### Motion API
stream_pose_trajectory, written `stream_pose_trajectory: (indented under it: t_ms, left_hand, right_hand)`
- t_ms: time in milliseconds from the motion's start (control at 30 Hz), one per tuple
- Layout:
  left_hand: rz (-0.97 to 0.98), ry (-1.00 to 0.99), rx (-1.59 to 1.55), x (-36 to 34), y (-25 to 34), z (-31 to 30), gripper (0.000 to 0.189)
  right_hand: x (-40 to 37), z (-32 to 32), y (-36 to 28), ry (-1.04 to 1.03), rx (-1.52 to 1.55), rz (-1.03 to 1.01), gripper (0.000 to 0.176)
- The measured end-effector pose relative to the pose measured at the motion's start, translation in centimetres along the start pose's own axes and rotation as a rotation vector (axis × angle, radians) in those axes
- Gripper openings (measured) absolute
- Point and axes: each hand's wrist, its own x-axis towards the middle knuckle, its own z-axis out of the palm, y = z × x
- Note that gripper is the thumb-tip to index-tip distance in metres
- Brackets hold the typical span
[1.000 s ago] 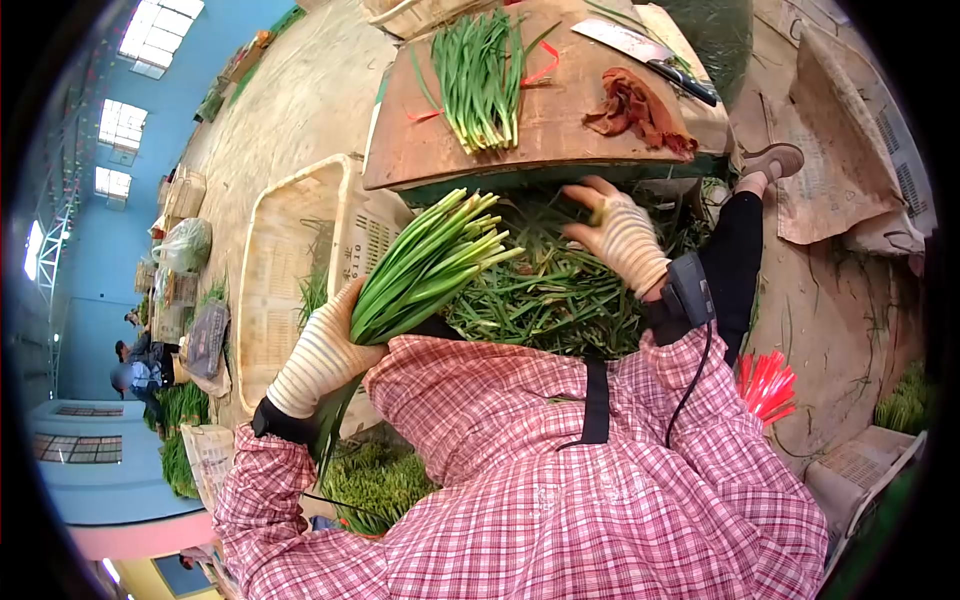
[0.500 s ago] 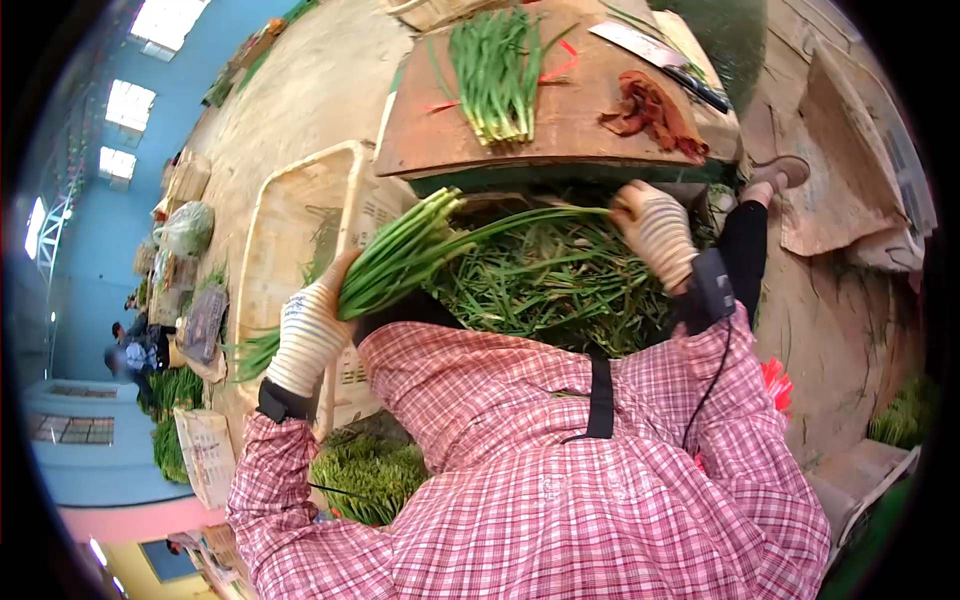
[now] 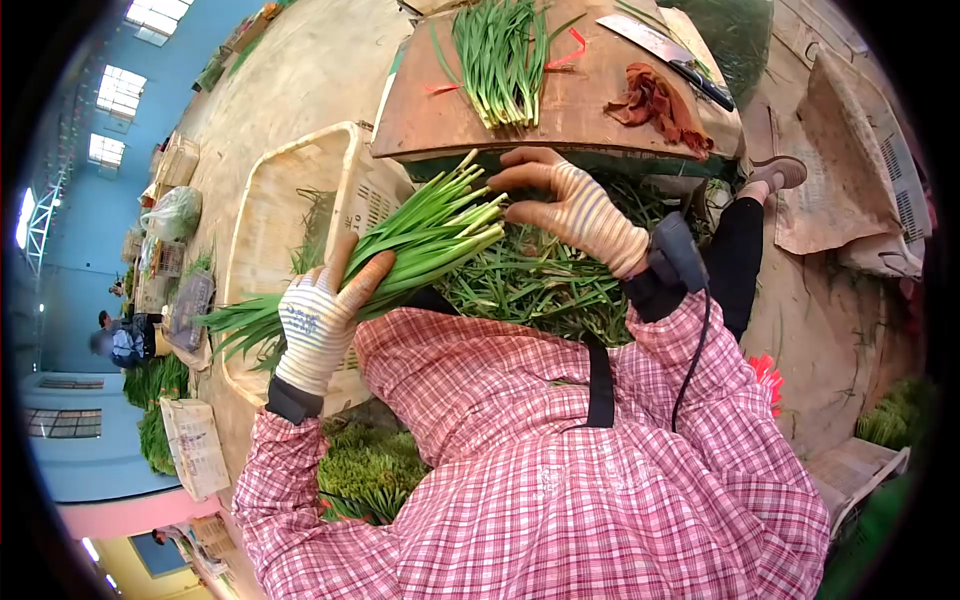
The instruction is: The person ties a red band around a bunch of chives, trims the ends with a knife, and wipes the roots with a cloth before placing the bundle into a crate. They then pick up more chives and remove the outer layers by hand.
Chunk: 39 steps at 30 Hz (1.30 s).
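My left hand (image 3: 318,318), in a striped glove with brown fingertips, is wrapped round a loose bunch of garlic chives (image 3: 430,235). Their pale stem ends point up and right, and the green leaf tips trail out to the left. Just right of the stem ends, my right hand (image 3: 570,212) has its fingers apart and slightly curled, with nothing seen in them. Beneath it lies a heap of loose green leaves and trimmings (image 3: 540,285). Another bunch of chives (image 3: 500,65) rests on the brown board (image 3: 430,125), with red ties beside it.
A knife (image 3: 665,55) and a crumpled reddish-brown cloth (image 3: 655,105) lie on the board's right side. A pale plastic crate (image 3: 290,170) stands at my left. More bundled greens (image 3: 370,465) sit beside my lap. A person (image 3: 130,342) is far off to the left.
My right hand has come left from over the heap to the stem ends, and the stalk it gripped is out of its fingers. The bunch in my left hand looks more fanned out.
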Motion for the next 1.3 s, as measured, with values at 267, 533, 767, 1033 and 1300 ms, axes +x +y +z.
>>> stream_pose_trajectory:
  t_ms: [267, 533, 767, 1033, 1300]
  left_hand:
    - [0.038, -0.021, 0.02, -0.2, 0.4, 0.6, 0.053]
    - [0.058, -0.033, -0.002, 0.2, 1.3, 0.0, 0.049]
    - [0.03, -0.056, 0.045, -1.8, 0.4, -0.4, 0.048]
    - [0.133, -0.012, -0.008, -0.3, 1.3, -0.3, 0.043]
    - [0.137, -0.015, -0.005, 0.0, 1.7, 0.0, 0.043]
  right_hand:
    - [-0.8, 0.0, 0.9, 0.032, -0.904, -0.45, 0.011]
    - [1.9, 0.9, -0.4, -0.183, -1.194, -0.311, 0.036]
    - [0.1, -6.2, 4.1, -0.124, -1.357, 0.29, 0.022]
    - [2.6, -0.8, 1.7, -0.419, 0.01, 0.367, 0.04]
    - [1.2, -0.3, 3.3, -0.192, -0.128, 0.012, 0.027]
